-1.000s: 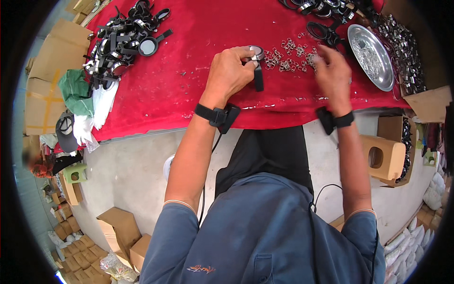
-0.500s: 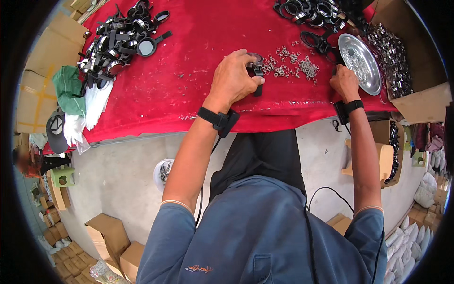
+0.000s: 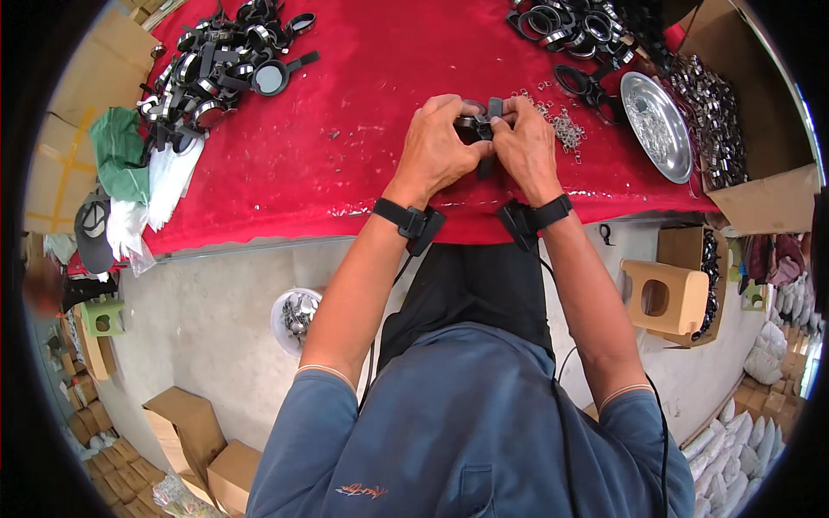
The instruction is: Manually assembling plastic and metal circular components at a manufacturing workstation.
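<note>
- One black strapped piece (image 3: 466, 123) sits upper centre, the left hand (image 3: 434, 147) curled closely round it.
- The right hand (image 3: 527, 147) pinches its strap (image 3: 495, 107), fingertips nearly together — exact contact is hard to see.
- Best brace the piece firmly and guide the strap without twisting.

Strapped piece (image 3: 495, 106) between the fingers (image 3: 520, 109): band matt, rubber- or plastic-like. Counter cloth (image 3: 345, 52) beneath the fingers: matt textile, speckled, creased along the near edge. Small links (image 3: 569, 134) just right of the fingers: bright metal. Dish (image 3: 675, 173) farther right: smooth, glossy metal. Carton (image 3: 767, 195) beyond it: matt cardboard. Heap of similar pieces (image 3: 205, 71) well left of the fingers: matt bands, shiny metallic rims.
</note>
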The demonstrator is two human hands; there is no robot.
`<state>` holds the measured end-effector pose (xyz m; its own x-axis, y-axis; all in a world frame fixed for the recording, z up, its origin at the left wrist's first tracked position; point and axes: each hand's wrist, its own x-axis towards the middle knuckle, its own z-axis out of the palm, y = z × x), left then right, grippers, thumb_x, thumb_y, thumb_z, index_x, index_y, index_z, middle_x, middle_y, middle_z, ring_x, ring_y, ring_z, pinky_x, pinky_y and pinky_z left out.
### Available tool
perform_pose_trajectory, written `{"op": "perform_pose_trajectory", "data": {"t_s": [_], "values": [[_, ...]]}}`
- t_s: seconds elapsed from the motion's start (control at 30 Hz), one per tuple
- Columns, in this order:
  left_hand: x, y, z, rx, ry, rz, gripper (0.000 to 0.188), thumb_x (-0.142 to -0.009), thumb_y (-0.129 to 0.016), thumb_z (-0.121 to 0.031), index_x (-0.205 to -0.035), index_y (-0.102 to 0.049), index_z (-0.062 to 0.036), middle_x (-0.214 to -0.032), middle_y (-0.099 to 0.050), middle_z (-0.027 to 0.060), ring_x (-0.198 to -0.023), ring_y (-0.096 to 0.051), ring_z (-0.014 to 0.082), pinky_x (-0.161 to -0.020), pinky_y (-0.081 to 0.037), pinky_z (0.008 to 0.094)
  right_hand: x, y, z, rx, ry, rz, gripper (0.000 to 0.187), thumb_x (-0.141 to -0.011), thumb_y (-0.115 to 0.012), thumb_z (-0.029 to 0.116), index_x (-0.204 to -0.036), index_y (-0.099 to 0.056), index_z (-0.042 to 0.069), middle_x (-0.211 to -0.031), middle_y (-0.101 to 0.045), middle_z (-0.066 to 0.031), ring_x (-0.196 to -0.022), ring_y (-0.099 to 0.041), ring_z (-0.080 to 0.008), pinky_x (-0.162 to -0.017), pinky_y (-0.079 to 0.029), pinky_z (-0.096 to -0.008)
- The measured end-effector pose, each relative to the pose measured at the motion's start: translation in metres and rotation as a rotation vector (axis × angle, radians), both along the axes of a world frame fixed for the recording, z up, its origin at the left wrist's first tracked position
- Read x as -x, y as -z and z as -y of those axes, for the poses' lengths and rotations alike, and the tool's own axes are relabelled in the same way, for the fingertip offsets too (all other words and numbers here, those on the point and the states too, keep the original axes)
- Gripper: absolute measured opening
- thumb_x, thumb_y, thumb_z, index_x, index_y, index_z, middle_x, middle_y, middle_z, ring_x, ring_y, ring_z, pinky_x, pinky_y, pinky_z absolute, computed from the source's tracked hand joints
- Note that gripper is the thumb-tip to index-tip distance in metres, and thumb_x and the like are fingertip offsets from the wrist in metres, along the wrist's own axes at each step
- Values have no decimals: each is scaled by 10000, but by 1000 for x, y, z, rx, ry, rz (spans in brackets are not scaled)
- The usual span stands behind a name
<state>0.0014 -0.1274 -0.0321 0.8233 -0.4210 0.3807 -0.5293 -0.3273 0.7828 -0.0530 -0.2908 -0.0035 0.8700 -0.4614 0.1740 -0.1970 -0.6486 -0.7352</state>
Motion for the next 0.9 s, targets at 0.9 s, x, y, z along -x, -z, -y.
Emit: {"op": "perform_pose_trajectory", "data": {"t_s": [0.9], "values": [[1, -10, -14, -32, 3, 15, 593, -771, -967, -270, -1284, -812, -16, -1417, -733, 298, -1314, -717, 462, -1125, -580, 475, 40, -13, 16, 275, -268, 221, 110, -961, -794, 123, -996, -806, 19, -919, -788, -189, -839, -775, -392, -747, -600, -471]]}}
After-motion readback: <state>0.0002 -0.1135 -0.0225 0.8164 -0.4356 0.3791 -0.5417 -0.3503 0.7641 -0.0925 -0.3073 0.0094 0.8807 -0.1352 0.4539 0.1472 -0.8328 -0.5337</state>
